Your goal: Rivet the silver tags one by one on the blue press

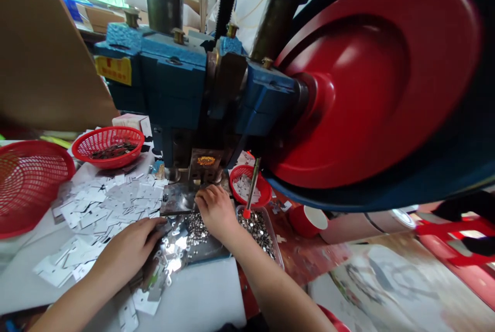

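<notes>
A blue press (174, 84) stands in front of me, with a metal work plate (180, 198) at its foot. My right hand (216, 211) is at the right side of that plate, below the press head, its fingers curled; what they hold, if anything, is hidden. To the left, my left hand (133, 244) rests by the edge of the lower metal tray, fingertips near the plate, its grip hidden. Small shiny metal parts (198, 229) are heaped between the hands. Flat white metal pieces (116, 200) lie piled beyond my left hand.
Red baskets (29, 182) stand at the left and behind the press foot. A large red flywheel (371, 79) fills the upper right. Beside my right forearm is a clear box (274, 236) of small parts, with a red-tipped rod (252, 187) above it.
</notes>
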